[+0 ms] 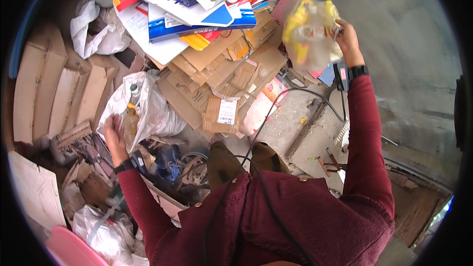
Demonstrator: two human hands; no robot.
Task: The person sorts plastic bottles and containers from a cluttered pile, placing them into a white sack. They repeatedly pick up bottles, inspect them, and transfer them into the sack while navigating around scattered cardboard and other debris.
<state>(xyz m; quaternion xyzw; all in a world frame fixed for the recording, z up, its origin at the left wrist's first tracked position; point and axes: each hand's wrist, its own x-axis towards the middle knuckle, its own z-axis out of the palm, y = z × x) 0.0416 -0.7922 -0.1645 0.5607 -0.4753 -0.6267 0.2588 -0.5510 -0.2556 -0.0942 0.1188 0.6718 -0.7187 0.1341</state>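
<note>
My right hand [347,40] grips a clear plastic bag [312,35] with yellow and red pieces showing, held up beside the large grey surface; the bag is a little blurred. At the left, my left hand [114,135] rests at the edge of a white plastic sack [147,103], beside a bottle of brownish liquid with a yellow cap [131,123]. Its fingers are partly hidden, so its hold on the sack or bottle is unclear. A clear bottle with a green cap [134,90] lies in the sack's mouth. Black straps circle both wrists.
Flattened cardboard [221,70] is stacked ahead, topped with blue, white and red printed packaging [199,11]. Cartons [40,88] line the left side. Mixed scrap [88,177] and a pink plastic basin [74,247] lie lower left. A black cable [268,114] loops in front of me.
</note>
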